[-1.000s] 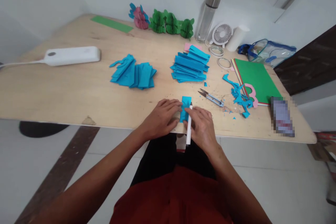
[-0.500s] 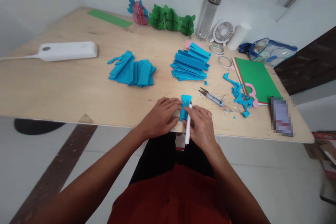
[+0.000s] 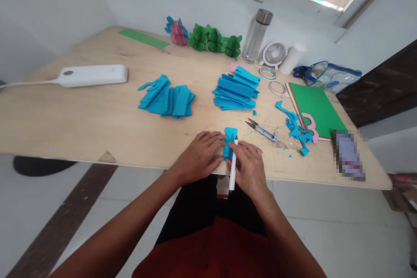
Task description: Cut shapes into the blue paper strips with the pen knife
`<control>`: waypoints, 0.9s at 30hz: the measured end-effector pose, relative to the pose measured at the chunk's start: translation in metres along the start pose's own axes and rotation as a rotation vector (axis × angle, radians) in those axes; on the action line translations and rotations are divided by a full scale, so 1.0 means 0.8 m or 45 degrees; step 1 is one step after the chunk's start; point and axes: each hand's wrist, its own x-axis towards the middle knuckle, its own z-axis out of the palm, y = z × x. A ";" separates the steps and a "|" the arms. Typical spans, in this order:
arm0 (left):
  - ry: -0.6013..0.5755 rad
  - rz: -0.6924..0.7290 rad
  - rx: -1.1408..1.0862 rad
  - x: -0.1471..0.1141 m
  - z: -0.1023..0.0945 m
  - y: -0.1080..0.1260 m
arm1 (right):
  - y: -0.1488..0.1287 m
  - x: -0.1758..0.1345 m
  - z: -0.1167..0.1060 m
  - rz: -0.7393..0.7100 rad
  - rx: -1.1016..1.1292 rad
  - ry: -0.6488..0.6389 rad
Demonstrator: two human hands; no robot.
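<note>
A small piece of blue paper (image 3: 230, 134) lies near the front edge of the table, between my two hands. My left hand (image 3: 199, 156) rests flat on the left of it, fingers stretched out and thumb apart, with the fingertips at the paper's left edge. A white marker pen (image 3: 233, 169) with a dark tip is held in my right hand (image 3: 250, 163), tip pointing away from me. Fingers of that hand also touch the blue paper. Its lower part is partly covered by the fingers. Thread snips (image 3: 261, 131) lie just beyond my right hand.
Stacks of blue paper pieces (image 3: 235, 91) and folded blue strips (image 3: 176, 100) lie further back. Blue scraps (image 3: 295, 126) and green sheets (image 3: 317, 110) are at the right, near a blurred phone (image 3: 348, 155). A bottle (image 3: 256, 39), fan (image 3: 274, 54) and white power strip (image 3: 94, 75) stand behind.
The whole view has shifted, so the table and its things appear lower in the picture. Both hands, the marker pen and the blue paper keep the same arrangement.
</note>
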 end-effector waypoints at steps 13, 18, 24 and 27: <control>0.011 -0.007 -0.008 0.003 -0.001 -0.001 | -0.005 0.001 -0.003 -0.026 -0.006 0.039; -0.040 -0.027 -0.006 0.005 -0.004 0.000 | -0.003 -0.001 0.000 -0.036 -0.006 0.050; -0.119 -0.071 0.011 0.008 -0.008 0.002 | -0.002 -0.002 0.001 -0.033 -0.007 0.045; -0.138 -0.085 0.008 0.009 -0.009 0.003 | -0.001 -0.002 0.002 -0.038 -0.006 0.049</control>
